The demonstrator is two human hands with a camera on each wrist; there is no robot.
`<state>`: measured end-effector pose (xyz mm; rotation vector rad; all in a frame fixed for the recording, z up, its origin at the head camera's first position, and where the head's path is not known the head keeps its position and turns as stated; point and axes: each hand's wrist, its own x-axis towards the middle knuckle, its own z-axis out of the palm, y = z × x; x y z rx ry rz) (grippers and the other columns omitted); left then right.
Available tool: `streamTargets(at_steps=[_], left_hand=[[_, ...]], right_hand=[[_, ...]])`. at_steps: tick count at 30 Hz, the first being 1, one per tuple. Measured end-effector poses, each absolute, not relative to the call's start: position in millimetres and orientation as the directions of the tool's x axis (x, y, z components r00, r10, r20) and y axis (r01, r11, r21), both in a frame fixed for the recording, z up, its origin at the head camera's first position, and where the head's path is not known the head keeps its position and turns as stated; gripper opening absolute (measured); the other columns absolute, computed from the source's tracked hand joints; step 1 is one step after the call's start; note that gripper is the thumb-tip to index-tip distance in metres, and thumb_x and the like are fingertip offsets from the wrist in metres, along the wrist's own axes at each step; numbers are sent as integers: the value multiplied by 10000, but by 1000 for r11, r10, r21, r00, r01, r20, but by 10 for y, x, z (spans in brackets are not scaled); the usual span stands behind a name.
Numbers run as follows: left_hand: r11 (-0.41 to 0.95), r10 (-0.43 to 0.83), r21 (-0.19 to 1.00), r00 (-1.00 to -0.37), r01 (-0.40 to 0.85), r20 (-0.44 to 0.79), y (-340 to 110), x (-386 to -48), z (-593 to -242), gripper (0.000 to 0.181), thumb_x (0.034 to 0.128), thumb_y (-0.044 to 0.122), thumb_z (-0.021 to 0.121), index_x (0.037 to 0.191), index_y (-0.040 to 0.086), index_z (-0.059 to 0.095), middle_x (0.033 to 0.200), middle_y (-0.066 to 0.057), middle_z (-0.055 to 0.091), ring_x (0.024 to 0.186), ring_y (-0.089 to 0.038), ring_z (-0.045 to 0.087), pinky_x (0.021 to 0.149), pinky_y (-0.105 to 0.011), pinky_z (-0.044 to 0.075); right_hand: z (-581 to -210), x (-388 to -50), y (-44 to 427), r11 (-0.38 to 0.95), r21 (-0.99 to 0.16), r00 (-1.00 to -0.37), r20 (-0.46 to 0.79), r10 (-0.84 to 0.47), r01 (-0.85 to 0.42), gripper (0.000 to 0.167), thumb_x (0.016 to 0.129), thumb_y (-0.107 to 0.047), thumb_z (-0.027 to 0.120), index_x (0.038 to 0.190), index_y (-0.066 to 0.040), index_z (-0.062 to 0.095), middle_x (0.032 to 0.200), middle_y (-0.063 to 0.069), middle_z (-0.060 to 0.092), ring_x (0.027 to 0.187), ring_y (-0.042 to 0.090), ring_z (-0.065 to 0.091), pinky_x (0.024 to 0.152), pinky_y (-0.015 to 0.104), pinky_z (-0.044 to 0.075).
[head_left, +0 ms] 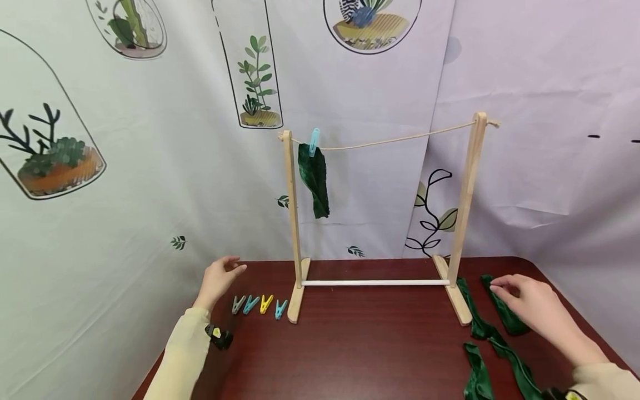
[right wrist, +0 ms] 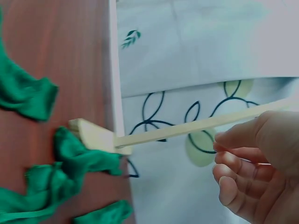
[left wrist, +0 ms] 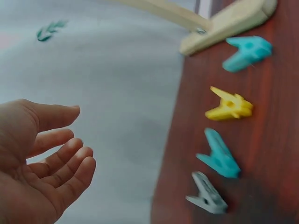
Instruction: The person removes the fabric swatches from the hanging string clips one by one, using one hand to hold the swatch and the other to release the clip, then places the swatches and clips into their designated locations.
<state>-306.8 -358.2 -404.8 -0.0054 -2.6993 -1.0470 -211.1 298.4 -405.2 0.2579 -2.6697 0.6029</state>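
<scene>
My left hand (head_left: 220, 281) hovers at the left, holding nothing, its fingers loosely bent in the left wrist view. Below and right of it several clothespins lie in a row: a grey clothespin (head_left: 238, 304), a blue one beside it, a yellow clothespin (head_left: 266, 304) and another blue clothespin (head_left: 281, 309). At the right my right hand (head_left: 537, 305), relaxed with nothing in it, is above a dark green velvety cloth strip (head_left: 505, 311). More green cloth (head_left: 477, 372) lies nearby. A green cloth piece (head_left: 314, 180) hangs from the rope, clipped by a light blue clothespin (head_left: 314, 142).
A wooden drying rack (head_left: 466, 205) stands on the red-brown table (head_left: 360, 344), its rope (head_left: 390, 143) tied between two posts and a white bar (head_left: 375, 283) joining the feet. One green strip lies against its right foot. Behind hangs a plant-patterned curtain (head_left: 190, 139).
</scene>
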Motion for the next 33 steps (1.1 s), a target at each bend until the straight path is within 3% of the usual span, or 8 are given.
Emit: streamTargets(at_steps=[3,11,19,25,33], left_hand=[[744,-59,657,-966,126,252,-3527,-3072,-3934,470,1005,251,650,1374,-29,570,1187,-227,638,1111,-401,613,885,-537,513],[800,16,559,-939,218,344,-3398,-3037,-3572,444,1008,235,644,1361,-28,583,1168,-236,639,1033,-373,638,806,-502,546],[858,103,409,-884,310,455,-3230,-3075,-3187,408,995,208,660,1327,-24,610,1152,-245,634,964,-364,640,808,-523,530],[859,149,366,-858,358,491,-3085,-3134,-2941,397,991,205,670,1309,-27,622,1154,-242,635,962,-365,632,812,-520,523],[849,191,318,-805,423,561,-2861,-3209,-2529,391,981,211,681,1298,-14,635,1180,-227,632,1029,-385,621,864,-525,512]], right_hand=[[-3949,-2161,2970,888,-366,-893,439,-100,-279,172,940,-211,727,1005,-55,762,985,171,718,767,287,641,607,432,480],[-3634,-2277,2848,871,-353,-847,518,-123,-342,145,942,-169,717,1012,-54,771,988,176,726,791,321,654,659,484,493],[-3316,-2393,2749,861,-335,-827,539,-157,-382,178,960,-182,701,1048,-40,762,811,20,689,626,58,538,527,287,422],[-3065,-2515,2608,840,-339,-809,558,-182,-423,181,967,-182,696,1053,-42,771,835,57,705,622,105,538,506,287,406],[-2692,-2663,2478,807,-397,-835,512,-200,-437,259,994,-251,666,1107,-34,751,903,116,747,716,124,664,582,256,505]])
